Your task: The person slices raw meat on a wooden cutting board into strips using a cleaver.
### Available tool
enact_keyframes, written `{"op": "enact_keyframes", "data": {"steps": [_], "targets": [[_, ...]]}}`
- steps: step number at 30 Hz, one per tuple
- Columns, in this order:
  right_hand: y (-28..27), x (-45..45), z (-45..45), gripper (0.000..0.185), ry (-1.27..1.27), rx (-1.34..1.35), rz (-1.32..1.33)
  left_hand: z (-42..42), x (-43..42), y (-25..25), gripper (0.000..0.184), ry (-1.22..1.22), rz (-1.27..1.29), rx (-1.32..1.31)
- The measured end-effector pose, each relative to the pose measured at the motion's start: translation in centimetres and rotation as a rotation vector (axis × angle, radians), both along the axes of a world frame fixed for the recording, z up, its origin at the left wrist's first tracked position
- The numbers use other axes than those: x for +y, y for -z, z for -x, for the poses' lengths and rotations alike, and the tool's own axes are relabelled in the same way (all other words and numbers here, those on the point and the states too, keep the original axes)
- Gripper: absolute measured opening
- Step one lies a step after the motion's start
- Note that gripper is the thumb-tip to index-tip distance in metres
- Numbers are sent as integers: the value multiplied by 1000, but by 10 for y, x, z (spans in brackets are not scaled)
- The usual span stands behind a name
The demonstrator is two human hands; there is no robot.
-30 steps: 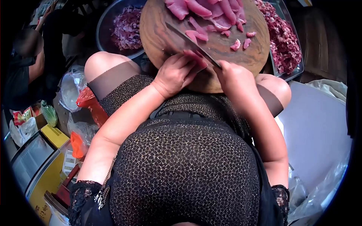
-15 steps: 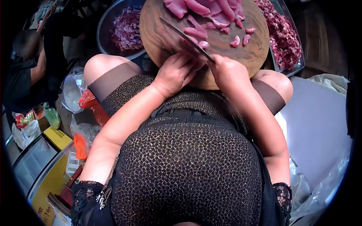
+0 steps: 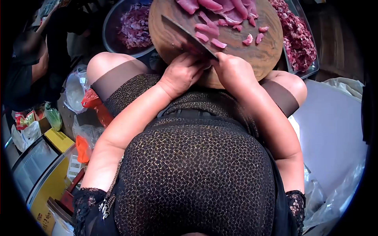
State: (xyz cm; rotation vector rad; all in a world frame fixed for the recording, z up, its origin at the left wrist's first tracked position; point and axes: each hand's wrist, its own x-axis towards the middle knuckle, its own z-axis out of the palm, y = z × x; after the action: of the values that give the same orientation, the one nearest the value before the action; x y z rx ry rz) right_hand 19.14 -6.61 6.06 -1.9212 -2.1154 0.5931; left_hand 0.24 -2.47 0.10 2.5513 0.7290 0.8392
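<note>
My right hand (image 3: 235, 71) is closed round the handle of a knife (image 3: 187, 36), whose blade slants up and left over a round wooden board (image 3: 252, 53). Beside the blade, my left hand (image 3: 182, 74) presses its bent fingers on a piece of meat at the near edge of the board; the blade and fingers hide most of that piece. Cut strips of pink meat (image 3: 207, 28) lie just beyond the knife. Larger slices (image 3: 230, 11) are heaped at the far side, and a few small bits (image 3: 248, 39) lie to the right.
A metal bowl of chopped meat (image 3: 136, 25) stands left of the board, a metal tray of minced meat (image 3: 295, 37) right of it. Plastic bags (image 3: 94, 103) and a yellow box (image 3: 59, 141) are at the left. Another person (image 3: 37, 65) is at the upper left.
The knife and my right hand have moved left, toward my left hand. Another strip now lies apart on the board beyond the blade. The view has shifted slightly.
</note>
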Motion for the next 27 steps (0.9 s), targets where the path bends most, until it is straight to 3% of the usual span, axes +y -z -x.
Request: {"op": "enact_keyframes", "data": {"steps": [2,5,10,18,19,22,27], "targets": [[-4,-3,-9,20,-10,-31,-31,2,0,-2,22,-42,-31,-9],[-40,-26,-12,16,-50,-110,163,11,-7,8,25,-49,35,32],[-40,-36,-13,21,-69,-144,296,6,0,5,33,-20,-27,-31],[-2,-4,7,18,-19,23,-38,14,-2,-4,23,-56,-5,32],[-11,-8,5,19,-4,11,-20,15,-1,-14,22,-101,301,-67],[-38,-31,-2,22,5,0,114,26,-7,-7,21,-197,176,-72],[-44,-41,-6,22,-76,-73,230,16,0,-3,21,-27,68,-94]]}}
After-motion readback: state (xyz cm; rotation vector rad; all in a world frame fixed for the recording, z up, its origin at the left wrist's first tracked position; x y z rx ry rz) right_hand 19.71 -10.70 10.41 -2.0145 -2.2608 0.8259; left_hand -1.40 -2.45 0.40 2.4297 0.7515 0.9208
